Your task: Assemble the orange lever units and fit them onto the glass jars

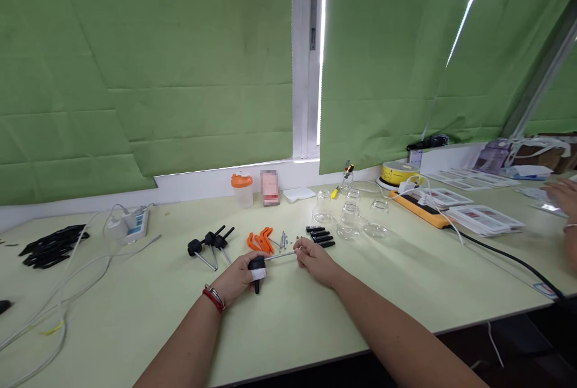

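Observation:
My left hand (238, 278) is closed around a black fitting (256, 264) with a short black peg pointing down. From the fitting a thin metal rod (280, 254) runs right to my right hand (315, 262), whose thumb and fingers pinch its far end. Whether a small part is also between those fingertips is hidden. Just beyond my hands lie orange plastic pieces (260, 240), silver screws or pins (283, 240) and several black cylindrical parts (320, 236). Similar black fittings with metal rods (210, 244) rest to the left.
Several clear glasses (349, 220) stand right of centre. Behind are an orange-lidded cup (242, 190) and a card box (270, 188). Power strips (136, 226), loose cables and black bags (56, 245) lie about. Another person's hand (563, 197) is at far right.

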`<state>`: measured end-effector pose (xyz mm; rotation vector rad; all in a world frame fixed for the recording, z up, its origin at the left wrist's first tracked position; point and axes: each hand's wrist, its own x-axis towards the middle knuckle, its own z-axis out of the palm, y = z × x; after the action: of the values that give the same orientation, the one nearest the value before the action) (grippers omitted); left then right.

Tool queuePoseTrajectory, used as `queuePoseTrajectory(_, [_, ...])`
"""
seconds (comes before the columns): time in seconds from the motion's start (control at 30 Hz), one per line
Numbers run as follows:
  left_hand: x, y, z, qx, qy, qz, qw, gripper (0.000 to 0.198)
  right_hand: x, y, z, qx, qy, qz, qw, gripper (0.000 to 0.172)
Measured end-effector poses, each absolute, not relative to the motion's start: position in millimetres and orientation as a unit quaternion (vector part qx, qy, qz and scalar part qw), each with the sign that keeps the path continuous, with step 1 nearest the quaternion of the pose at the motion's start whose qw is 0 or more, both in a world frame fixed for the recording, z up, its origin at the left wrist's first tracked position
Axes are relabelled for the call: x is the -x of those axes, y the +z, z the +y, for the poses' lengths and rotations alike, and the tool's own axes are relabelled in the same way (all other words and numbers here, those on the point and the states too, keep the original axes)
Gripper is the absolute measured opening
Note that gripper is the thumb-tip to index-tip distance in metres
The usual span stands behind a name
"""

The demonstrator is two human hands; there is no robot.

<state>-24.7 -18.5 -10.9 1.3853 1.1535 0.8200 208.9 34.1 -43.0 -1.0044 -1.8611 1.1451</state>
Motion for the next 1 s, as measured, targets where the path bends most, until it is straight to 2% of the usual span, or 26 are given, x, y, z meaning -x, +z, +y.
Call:
queuePoseTrajectory(0.17, [25.0,-11.0,-18.0,-0.588,0.345,0.485,0.547,0.051,-209.1,-43.7,33.8,0.372,0.458,-0.721,0.363,0.007])
queuePoseTrajectory(1.0, [24.0,-9.5,-19.2,-0.589,0.345,0.482,0.549,0.051,-207.9,-45.2,36.4,0.408,0.427,-0.732,0.341,0.009])
